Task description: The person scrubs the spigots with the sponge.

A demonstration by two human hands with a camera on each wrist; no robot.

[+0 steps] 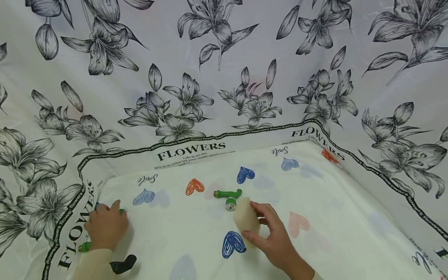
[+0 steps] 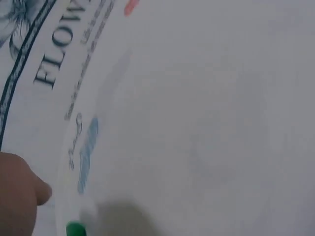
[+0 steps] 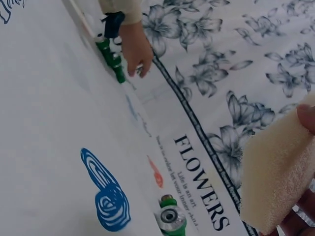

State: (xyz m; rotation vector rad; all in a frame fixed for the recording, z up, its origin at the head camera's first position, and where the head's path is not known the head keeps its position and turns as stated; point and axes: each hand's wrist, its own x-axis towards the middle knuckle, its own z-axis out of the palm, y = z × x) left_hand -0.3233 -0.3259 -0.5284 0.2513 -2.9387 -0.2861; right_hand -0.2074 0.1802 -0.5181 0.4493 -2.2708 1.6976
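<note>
Well, the right hand (image 1: pixel 276 239) holds a cream sponge (image 1: pixel 245 219) near the middle of the white desk (image 1: pixel 182 225), its fingers and thumb grasping the block by its edges. Just beside the sponge, on its far left side, lies a green tap (image 1: pixel 227 194) with a round metal face. Over at the desk's left edge, the left hand (image 1: pixel 106 225) is bent over a second green fitting (image 1: pixel 84 247), hiding its middle so that only the ends show in the head view; whether those fingers grasp it or merely lie beside it, I cannot tell. A dark band (image 3: pixel 113 23) sits on the left sleeve (image 1: pixel 93 264), and a cloth with grey flowers (image 1: pixel 245 39) hangs behind
</note>
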